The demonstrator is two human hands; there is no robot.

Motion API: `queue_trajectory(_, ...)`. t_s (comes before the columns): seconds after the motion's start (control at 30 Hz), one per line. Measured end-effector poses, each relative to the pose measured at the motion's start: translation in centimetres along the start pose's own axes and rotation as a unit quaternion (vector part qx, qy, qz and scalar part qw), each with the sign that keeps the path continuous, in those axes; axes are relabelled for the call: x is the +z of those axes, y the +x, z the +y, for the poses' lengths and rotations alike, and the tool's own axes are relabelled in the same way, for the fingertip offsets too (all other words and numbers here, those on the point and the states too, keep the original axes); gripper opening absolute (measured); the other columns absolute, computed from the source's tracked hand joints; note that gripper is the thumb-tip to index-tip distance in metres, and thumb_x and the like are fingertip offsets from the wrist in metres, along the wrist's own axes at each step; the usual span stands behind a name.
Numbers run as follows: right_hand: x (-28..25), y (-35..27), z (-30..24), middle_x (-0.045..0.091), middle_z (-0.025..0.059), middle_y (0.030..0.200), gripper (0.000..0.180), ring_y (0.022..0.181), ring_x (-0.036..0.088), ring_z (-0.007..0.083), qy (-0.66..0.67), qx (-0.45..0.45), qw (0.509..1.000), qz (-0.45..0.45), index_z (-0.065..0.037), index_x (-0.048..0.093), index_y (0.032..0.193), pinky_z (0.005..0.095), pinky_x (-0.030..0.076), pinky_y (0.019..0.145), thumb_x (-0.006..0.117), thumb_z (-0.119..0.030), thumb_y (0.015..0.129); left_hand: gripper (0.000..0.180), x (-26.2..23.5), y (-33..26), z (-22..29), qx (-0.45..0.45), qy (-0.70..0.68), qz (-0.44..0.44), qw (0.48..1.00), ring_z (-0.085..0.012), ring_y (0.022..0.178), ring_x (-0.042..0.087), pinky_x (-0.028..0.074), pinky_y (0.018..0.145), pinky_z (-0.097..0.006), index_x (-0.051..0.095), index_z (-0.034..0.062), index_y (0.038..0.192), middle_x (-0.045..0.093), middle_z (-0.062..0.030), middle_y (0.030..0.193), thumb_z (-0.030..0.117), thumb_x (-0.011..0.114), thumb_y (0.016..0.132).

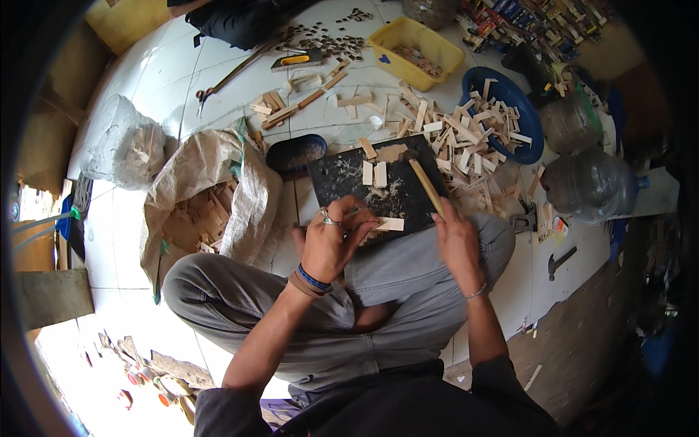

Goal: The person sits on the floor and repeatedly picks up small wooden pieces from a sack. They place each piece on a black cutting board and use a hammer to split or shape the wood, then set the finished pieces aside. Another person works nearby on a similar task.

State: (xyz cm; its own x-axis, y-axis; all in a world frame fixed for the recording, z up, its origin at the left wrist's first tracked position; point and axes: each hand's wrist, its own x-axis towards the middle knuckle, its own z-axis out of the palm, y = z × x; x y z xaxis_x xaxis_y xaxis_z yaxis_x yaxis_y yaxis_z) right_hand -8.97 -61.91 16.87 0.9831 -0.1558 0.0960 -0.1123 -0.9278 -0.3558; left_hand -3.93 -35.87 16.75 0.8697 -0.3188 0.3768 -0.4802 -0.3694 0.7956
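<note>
My left hand (329, 237), with a ring and wrist bands, is closed in a pinch at the left end of a small pale wooden piece (392, 224). Whether something tiny is also between the fingertips cannot be made out. In my right hand (459, 246) is a hammer (426, 186), gripped by its wooden handle. Its head rests over the dark work board (335, 175), which lies before my crossed legs. Two pale wooden pieces (373, 175) lie side by side on the board, with a browner strip (368, 148) beyond them and wood shavings around.
Loose wooden pieces (466, 146) pile up at the right, spilling from a blue basin (535, 120). A yellow tub (444, 47) stands behind. Left are an open woven sack (258, 189) and a dark blue tray (291, 154). Another hammer (561, 264) lies at right, near clear jugs (582, 186).
</note>
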Motion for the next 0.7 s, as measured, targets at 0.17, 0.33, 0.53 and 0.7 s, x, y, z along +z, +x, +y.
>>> queue_trajectory(0.17,-8.9,-2.5,-1.0,0.071,0.0250,0.106,0.039,0.090,0.074,0.0353,0.203,0.041,0.976,-0.062,0.004,0.053,0.143,0.0423,0.056,0.074,0.054,-0.015,0.109,0.041,0.2,-0.2,-0.3,0.010,-0.019,0.011,1.000,-0.0282,0.091,0.077,0.058,0.079,-0.034,0.050,0.0069,0.122,0.078,-0.0051,0.101,0.012,0.079,0.093)
queue_trajectory(0.33,-11.1,-6.0,-3.3,0.071,0.0171,0.094,0.046,0.075,0.071,0.0288,0.118,-0.091,0.986,-0.076,-0.005,0.050,0.152,0.0392,0.056,0.070,0.057,-0.013,0.107,0.041,-0.2,-0.1,-0.3,0.035,0.001,0.011,0.999,-0.0280,0.093,0.075,0.056,0.079,-0.037,0.052,0.0075,0.121,0.078,-0.0048,0.102,0.014,0.080,0.092)
queue_trajectory(0.53,-9.6,-7.4,-3.6,0.064,0.0083,0.080,0.061,0.064,0.066,0.0220,0.061,-0.168,0.983,-0.051,-0.016,0.052,0.156,0.0358,0.053,0.059,0.065,-0.003,0.098,0.038,-0.1,-0.3,0.2,0.002,0.003,0.018,1.000,-0.0280,0.094,0.072,0.055,0.079,-0.037,0.055,0.0079,0.117,0.077,-0.0048,0.100,0.019,0.081,0.091)
queue_trajectory(0.7,-9.9,-7.7,-3.0,0.064,0.0079,0.082,0.066,0.063,0.065,0.0216,0.049,-0.193,0.980,-0.016,-0.015,0.052,0.156,0.0370,0.052,0.056,0.067,0.002,0.093,0.038,0.0,-0.3,-0.1,0.015,0.013,0.022,1.000,-0.0280,0.093,0.072,0.054,0.078,-0.037,0.055,0.0086,0.115,0.078,-0.0043,0.098,0.019,0.082,0.091)
